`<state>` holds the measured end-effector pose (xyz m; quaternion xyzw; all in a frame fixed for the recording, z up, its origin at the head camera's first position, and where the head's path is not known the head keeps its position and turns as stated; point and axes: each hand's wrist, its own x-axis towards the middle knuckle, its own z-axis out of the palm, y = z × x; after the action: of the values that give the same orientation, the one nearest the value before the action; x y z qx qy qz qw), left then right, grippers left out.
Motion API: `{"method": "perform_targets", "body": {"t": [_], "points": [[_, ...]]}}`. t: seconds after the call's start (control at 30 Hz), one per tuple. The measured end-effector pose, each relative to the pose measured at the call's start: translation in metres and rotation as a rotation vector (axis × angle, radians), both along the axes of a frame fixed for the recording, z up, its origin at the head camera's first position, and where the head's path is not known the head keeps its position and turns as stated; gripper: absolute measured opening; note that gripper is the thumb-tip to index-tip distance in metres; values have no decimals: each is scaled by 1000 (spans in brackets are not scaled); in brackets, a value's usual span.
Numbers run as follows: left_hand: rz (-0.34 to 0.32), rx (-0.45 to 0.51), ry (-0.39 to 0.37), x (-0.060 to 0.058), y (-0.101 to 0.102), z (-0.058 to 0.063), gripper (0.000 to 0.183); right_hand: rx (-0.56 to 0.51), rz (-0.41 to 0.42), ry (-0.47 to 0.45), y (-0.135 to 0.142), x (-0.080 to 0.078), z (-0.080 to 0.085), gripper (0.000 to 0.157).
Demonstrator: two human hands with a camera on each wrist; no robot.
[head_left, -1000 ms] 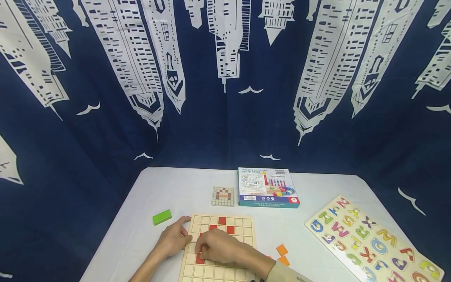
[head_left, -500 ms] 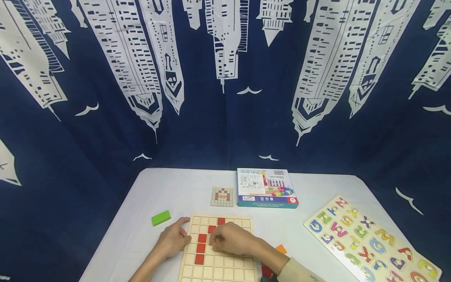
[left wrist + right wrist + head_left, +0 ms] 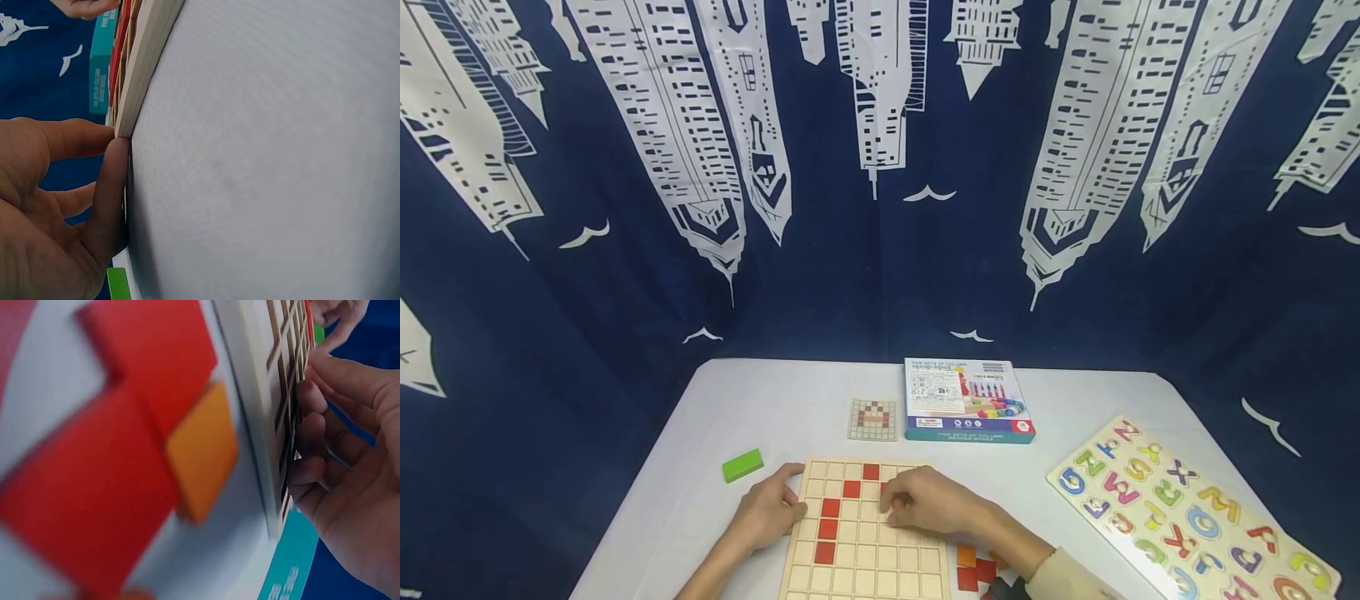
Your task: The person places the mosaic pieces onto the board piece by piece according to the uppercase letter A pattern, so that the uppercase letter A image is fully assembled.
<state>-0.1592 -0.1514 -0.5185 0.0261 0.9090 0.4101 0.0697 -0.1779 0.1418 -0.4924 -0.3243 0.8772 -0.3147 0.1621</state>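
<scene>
A pale wooden grid board (image 3: pixel 865 554) lies on the white table with several red square tiles (image 3: pixel 827 528) set in its cells. My left hand (image 3: pixel 767 507) holds the board's left edge, thumb and finger against its side, as the left wrist view shows too. Above the upper right cells hovers my right hand (image 3: pixel 936 504), fingers loosely curled. No tile shows between them in the right wrist view. It partly covers one red tile (image 3: pixel 883 487). Loose red tiles (image 3: pixel 94 494) and an orange tile (image 3: pixel 206 453) lie beside the board's right edge.
A small pattern card (image 3: pixel 872 419) lies behind the board, next to a flat toy box (image 3: pixel 970 425). A green block (image 3: pixel 742 466) sits at the left. A letter puzzle board (image 3: pixel 1195 508) occupies the right side. A navy curtain (image 3: pixel 880 275) hangs behind.
My right hand has moved right and slightly up from the left column of red tiles, uncovering them. Loose tiles at the right have come into view. My left hand keeps its place.
</scene>
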Motion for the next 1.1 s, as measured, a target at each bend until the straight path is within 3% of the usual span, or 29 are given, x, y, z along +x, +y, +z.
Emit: {"method": "perform_targets", "body": {"t": [0.4, 0.8, 1.1], "points": [[5, 13, 2, 0, 1, 3, 65, 12, -54, -40, 58, -7, 0, 10], [6, 11, 1, -1, 1, 4, 64, 20, -88, -81, 105, 0, -1, 11], [-5, 24, -4, 0, 0, 4, 64, 22, -59, -162, 129, 6, 1, 19]]}}
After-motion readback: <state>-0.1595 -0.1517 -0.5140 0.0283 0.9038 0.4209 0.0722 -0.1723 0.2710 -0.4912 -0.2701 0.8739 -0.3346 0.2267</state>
